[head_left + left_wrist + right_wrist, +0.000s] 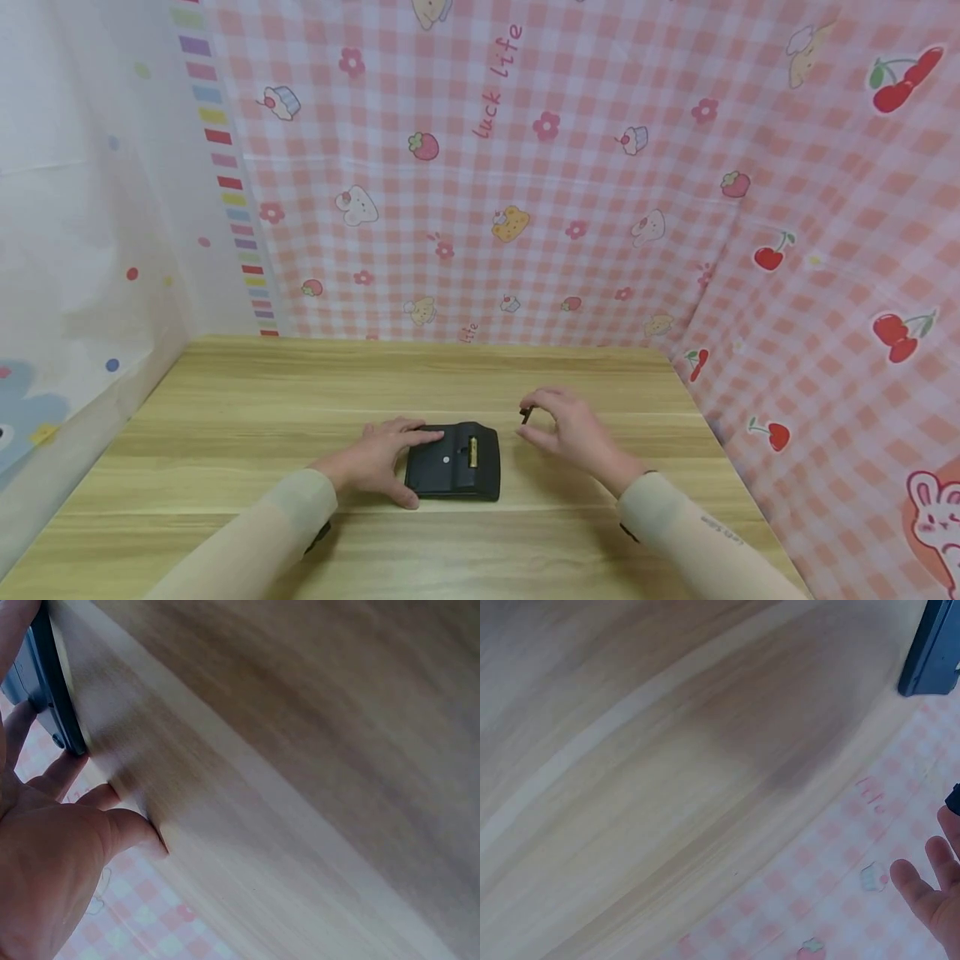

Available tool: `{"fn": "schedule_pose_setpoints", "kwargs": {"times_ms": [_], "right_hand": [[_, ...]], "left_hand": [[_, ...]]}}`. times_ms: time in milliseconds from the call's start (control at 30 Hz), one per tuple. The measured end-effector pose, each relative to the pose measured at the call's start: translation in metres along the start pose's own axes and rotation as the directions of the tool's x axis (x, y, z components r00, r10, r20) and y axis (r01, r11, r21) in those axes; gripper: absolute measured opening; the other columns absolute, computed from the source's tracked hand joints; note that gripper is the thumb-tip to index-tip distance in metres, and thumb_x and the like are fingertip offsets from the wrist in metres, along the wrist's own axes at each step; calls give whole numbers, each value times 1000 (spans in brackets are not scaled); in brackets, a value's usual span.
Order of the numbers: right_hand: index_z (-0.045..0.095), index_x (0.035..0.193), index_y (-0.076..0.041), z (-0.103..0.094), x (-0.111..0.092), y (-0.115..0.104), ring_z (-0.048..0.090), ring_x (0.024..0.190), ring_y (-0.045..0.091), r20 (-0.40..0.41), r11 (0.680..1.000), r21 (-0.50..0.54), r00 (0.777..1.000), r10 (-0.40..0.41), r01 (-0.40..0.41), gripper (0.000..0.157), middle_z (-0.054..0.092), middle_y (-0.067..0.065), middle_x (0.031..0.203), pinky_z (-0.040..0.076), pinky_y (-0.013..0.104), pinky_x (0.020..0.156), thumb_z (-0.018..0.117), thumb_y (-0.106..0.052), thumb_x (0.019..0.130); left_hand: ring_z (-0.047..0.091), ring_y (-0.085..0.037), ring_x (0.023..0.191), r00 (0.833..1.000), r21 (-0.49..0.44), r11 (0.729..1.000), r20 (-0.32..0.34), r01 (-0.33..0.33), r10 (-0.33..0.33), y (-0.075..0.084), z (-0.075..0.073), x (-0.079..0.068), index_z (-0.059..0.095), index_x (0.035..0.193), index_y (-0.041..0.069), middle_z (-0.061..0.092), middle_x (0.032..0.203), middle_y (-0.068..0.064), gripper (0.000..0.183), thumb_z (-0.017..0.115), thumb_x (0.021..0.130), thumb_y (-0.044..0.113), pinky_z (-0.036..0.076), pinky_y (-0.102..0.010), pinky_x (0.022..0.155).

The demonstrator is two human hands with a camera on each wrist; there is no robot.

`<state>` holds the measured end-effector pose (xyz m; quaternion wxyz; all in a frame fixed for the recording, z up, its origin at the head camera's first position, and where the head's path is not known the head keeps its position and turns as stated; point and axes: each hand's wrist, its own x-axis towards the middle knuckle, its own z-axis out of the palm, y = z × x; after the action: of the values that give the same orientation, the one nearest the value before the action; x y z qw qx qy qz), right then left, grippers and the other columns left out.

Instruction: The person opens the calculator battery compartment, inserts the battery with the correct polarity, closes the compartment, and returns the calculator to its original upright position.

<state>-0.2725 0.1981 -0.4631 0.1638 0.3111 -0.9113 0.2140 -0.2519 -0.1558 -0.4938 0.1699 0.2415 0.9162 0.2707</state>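
A flat black device (432, 475) lies on the table with its battery slot exposed and a gold battery (472, 452) inside. My left hand (378, 460) is spread against its left side. The index finger lies across its top face, and the thumb rests at its near left corner. In the left wrist view, the other fingers (139, 829) reach past the device's edge to the tabletop. To the right of the device, my right hand (570, 429) pinches a small black cover (526, 414) between thumb and finger, held above the table. The right wrist view catches only part of that hand.
The wood-grain table (360, 375) ends at a pink checked cloth (465, 183) behind it. A similar cloth with cherries (832, 275) hangs on the right, and a pale sheet (82, 250) on the left.
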Motion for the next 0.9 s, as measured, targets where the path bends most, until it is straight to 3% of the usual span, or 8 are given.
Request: {"fn": "schedule_pose_setpoints", "kwargs": {"times_ms": [267, 400, 667, 900], "right_hand": [[75, 114, -15, 3, -2, -16, 70, 127, 36, 36, 998, 31, 998, -60, 58, 31, 75, 14, 128, 61, 52, 100, 88, -31, 91], [74, 110, -17, 6, -2, -20, 69, 128, 36, 34, 993, 40, 993, -111, 109, 29, 77, 11, 126, 61, 50, 103, 89, -32, 90], [76, 111, -17, 9, -2, -27, 68, 132, 34, 92, 988, 110, 988, -123, 112, 30, 77, 7, 126, 59, 51, 107, 90, -32, 89], [76, 112, -17, 12, -1, -34, 68, 128, 32, 140, 988, 105, 981, -131, 116, 32, 75, 9, 130, 60, 50, 104, 91, -33, 88]], "left_hand": [[25, -46, 161, 1000, 10, 1000, -3, -16, 16, 1, 0, 0, 48, 162, 27, 33, 173, -17, 103, 100, 74, 37, 9, -85, 122], [25, -46, 161, 1000, 17, 1000, -1, -7, 7, 0, 0, 0, 48, 162, 28, 33, 173, -17, 103, 100, 74, 37, 9, -85, 122], [25, -45, 162, 1000, 8, 1000, 3, 0, 0, -1, 0, 1, 48, 162, 32, 32, 174, -14, 102, 100, 74, 39, 8, -83, 123], [25, -46, 162, 1000, 12, 1000, -5, -5, 5, 0, 0, 1, 49, 162, 31, 33, 174, -15, 103, 100, 73, 39, 9, -85, 122]]}}
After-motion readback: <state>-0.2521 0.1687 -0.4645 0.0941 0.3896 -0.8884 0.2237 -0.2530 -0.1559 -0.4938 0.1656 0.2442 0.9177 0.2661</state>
